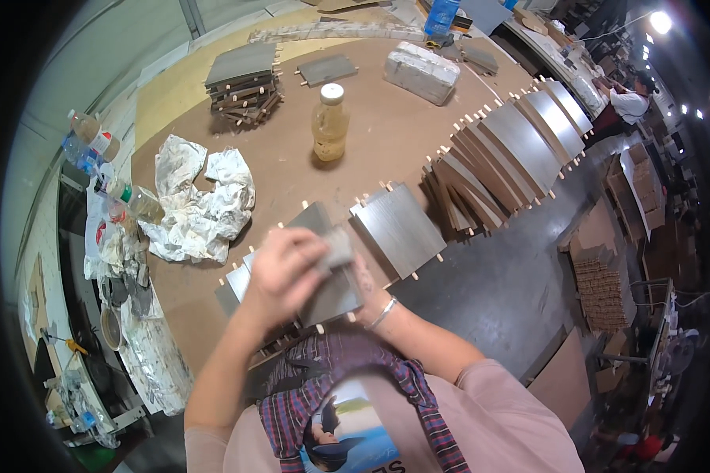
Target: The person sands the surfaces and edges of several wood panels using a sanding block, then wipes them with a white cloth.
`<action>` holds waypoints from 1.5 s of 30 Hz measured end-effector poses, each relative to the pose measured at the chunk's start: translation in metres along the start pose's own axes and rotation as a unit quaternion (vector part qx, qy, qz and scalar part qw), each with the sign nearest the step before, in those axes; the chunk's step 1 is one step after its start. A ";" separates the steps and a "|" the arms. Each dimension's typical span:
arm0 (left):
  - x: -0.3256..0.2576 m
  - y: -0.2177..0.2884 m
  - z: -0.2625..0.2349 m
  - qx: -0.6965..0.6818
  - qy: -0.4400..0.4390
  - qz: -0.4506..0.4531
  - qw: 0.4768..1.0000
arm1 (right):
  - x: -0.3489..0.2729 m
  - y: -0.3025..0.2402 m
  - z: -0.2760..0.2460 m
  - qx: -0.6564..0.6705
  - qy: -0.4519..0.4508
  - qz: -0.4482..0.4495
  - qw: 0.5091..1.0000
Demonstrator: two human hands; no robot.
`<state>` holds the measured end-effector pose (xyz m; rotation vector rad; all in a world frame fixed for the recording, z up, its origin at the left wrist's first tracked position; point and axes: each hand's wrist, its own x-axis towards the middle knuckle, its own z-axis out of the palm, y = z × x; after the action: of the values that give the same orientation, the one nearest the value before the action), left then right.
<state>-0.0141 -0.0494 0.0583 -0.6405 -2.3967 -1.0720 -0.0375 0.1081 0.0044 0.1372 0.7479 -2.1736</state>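
My left hand [285,272] is closed round a small grey pad [338,247], blurred by motion, over a flat grey panel [331,298] with short wooden pegs along its edges. At that panel's right edge lies my right hand [366,290], a bracelet on its wrist. Its fingers are mostly hidden, but it appears to grip the edge. More pegged panels [237,285] lie beneath and to the left of my hands. Just right of them, a small stack of grey pegged panels [401,230] rests at the table edge.
A long leaning row of pegged panels [521,142] runs along the right edge of the brown-covered table [292,173]. Ahead stand a bottle of yellowish liquid [330,126], a wrapped block [422,72] and a panel pile [244,79]. Crumpled white cloths [201,201] lie left. A person [629,102] works far right.
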 end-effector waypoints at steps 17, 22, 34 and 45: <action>0.006 -0.031 -0.033 0.073 0.090 -0.064 0.991 | 0.006 0.020 -0.010 -0.101 -0.062 0.012 0.993; -0.008 -0.007 -0.019 0.013 0.023 0.012 1.000 | -0.004 0.011 -0.006 0.002 -0.063 0.025 0.998; 0.005 0.015 -0.014 -0.059 0.139 -0.112 0.982 | 0.002 -0.004 -0.004 0.051 -0.107 -0.009 0.993; -0.050 -0.045 -0.020 -0.017 0.186 -0.240 0.953 | 0.014 -0.021 -0.020 0.213 -0.080 -0.024 0.974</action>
<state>0.0043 -0.1033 0.0167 0.1500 -2.2423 -1.2905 -0.0650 0.1196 -0.0069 0.1609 0.1888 -2.3318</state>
